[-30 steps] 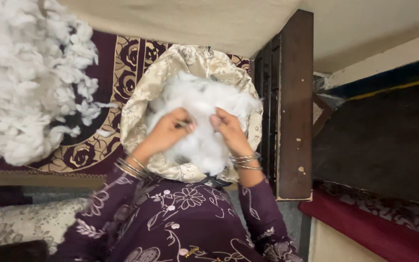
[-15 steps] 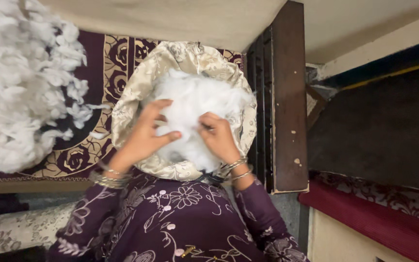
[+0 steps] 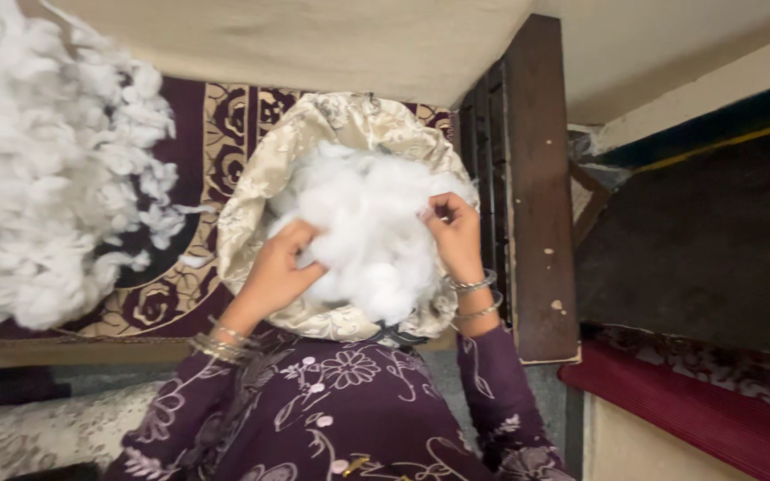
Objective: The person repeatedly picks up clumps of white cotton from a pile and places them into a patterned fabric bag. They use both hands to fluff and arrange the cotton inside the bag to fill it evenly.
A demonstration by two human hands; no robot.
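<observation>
Left hand (image 3: 280, 267), right hand (image 3: 453, 230) gripping white stuffing (image 3: 369, 227) (in cream cover (image 3: 251, 209))

Floor covering: dark maroon rug (image 3: 191, 134) with a beige rose pattern, spread flat.
On the rug, left: big loose heap of white stuffing fibre (image 3: 46, 178), stray tufts trailing off its right edge.
On the rug, centre: cream floral cushion cover (image 3: 251, 205), mouth open.

Both arms wear dark purple sleeves printed with pale line-drawn flowers and leaves. Thin metal bangles ring the wrist just below the left hand (image 3: 275, 274) and right hand (image 3: 454, 233).
</observation>
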